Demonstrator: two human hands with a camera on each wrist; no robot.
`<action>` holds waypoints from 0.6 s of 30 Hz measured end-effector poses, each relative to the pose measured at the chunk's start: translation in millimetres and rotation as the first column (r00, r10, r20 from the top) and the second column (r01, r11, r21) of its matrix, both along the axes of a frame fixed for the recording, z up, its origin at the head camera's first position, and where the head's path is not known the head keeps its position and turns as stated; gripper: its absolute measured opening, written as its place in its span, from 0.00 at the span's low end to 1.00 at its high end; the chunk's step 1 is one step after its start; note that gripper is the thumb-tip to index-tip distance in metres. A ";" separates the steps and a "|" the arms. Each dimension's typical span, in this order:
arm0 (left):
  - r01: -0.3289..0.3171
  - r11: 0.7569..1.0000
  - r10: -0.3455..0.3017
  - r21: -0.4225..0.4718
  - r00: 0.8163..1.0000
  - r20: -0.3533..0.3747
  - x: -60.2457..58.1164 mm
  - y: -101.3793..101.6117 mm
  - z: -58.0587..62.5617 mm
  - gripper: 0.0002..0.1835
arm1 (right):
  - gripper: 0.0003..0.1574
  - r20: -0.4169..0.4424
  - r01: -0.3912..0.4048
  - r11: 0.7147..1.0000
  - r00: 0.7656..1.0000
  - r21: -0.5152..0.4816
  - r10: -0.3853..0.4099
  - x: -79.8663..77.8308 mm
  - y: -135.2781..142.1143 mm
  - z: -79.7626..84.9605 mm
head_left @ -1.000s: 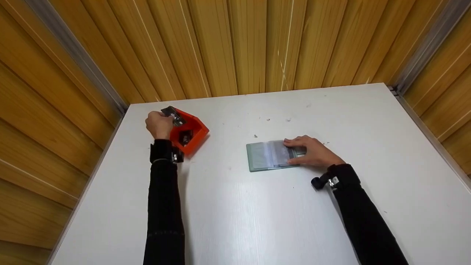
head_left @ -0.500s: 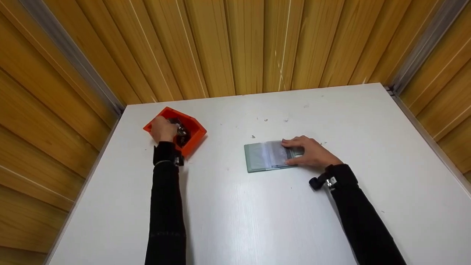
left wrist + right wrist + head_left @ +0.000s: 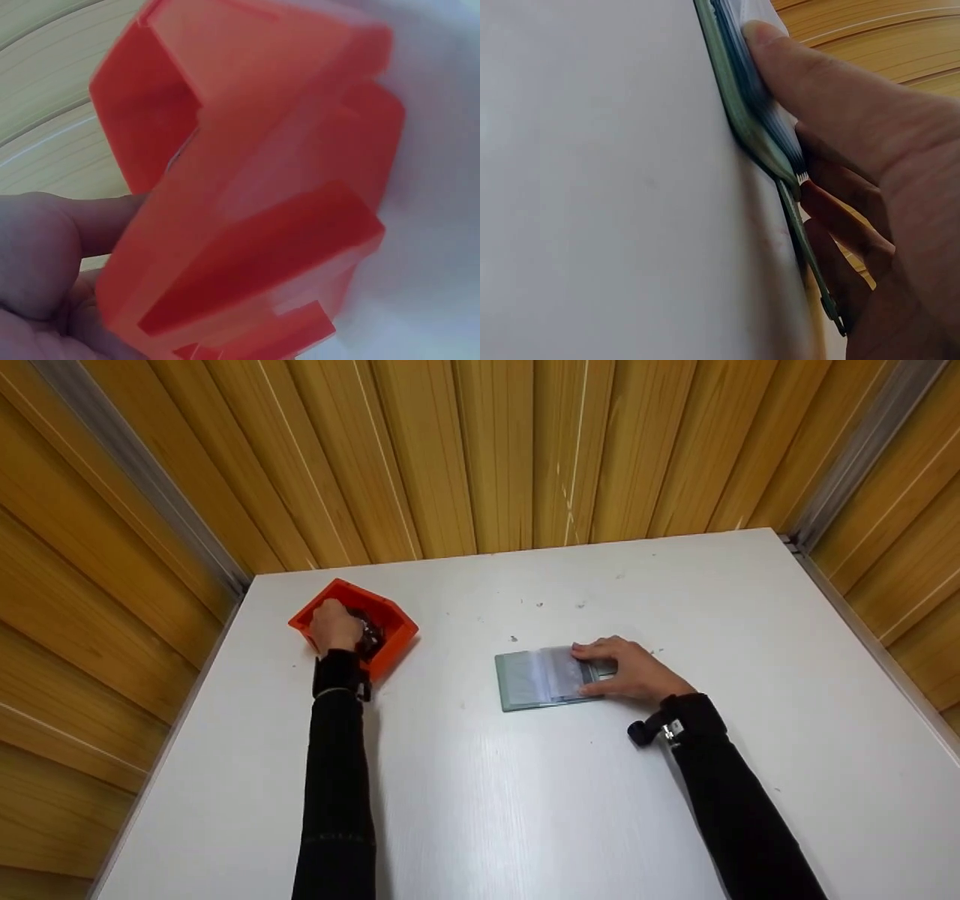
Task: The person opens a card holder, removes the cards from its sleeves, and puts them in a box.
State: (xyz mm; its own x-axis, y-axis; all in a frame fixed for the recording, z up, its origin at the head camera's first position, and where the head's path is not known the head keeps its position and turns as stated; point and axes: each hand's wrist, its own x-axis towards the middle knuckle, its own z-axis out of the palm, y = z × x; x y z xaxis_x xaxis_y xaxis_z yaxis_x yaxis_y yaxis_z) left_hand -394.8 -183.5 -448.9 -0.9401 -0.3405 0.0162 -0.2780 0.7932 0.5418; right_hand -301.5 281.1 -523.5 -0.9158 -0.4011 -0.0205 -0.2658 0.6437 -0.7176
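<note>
- Card wallet (image 3: 517, 684), green, lies flat on the white table (image 3: 465, 780), a little right of the middle, its long side running left to right
- Clear sleeves (image 3: 559, 673) rest over the wallet's middle, their right part reaching under the right hand
- Right hand (image 3: 636, 671) grasps the right end of the wallet, thumb on the near side and a fingertip at the far edge
- From the right wrist, that thumb presses on the bluish stack of sleeve edges, other fingers bend beyond it, and a thin green strip juts out past the stack
- Red bin (image 3: 395, 652) stands at the far left of the table, well apart from the wallet
- Left hand (image 3: 334, 626) dips into the left part of the bin; its fingertips are hidden, so whether it grasps a card or is loose cannot be told
- From the left wrist, the bin's wall fills much of the view and covers the ends of the fingers
- Dark cards (image 3: 370, 637) sit inside the bin just right of the left hand, their print too small to read
- Black sleeves (image 3: 337, 787) cover both arms, and a small black camera (image 3: 641, 733) juts from the right wrist
- Small specks (image 3: 514, 638) dot the table on the far side of the wallet
- Wood-patterned panels (image 3: 502, 450) rise beyond the far edge
</note>
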 end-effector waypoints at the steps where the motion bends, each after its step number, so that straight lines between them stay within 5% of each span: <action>1: 0.006 1.000 -0.005 -0.009 1.000 0.002 -0.2 0.8 -0.3 0.14 | 0.45 0.004 0.002 1.000 1.000 -0.001 -0.002 0.0 0.0 0.0; 18: -0.009 0.989 0.023 -0.149 0.996 0.087 -1.7 17.6 -5.8 0.15 | 0.45 0.004 0.003 1.000 1.000 0.002 -0.003 -1.1 -0.5 -1.8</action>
